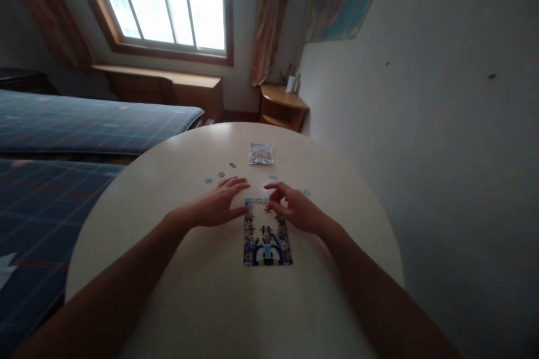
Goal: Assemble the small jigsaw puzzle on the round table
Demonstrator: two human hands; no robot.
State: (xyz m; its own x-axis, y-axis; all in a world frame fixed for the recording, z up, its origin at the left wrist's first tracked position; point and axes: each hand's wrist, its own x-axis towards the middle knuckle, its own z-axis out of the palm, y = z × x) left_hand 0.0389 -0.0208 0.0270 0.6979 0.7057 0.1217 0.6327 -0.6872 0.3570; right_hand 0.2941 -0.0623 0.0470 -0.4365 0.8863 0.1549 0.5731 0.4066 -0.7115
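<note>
A jigsaw puzzle (268, 255) lies flat on the round table in front of me. Its border and lower part are joined, with a blue cartoon dog face at the bottom, and the pale table shows through a gap in its upper middle. Over that gap, my right hand (295, 207) pinches a small puzzle piece (268, 208) between thumb and fingers. My left hand (219, 202) rests at the upper left edge of the puzzle, fingers stretched out and thumb touching the border. Nothing shows in its grasp.
Loose puzzle pieces (209, 180) lie beyond my left hand; others (307, 192) lie behind my right. A small picture sheet (260, 153) sits farther back on the white round table (337, 179). A bed (84, 123) stands left, a wall (442, 151) right, a corner shelf (284, 96) behind.
</note>
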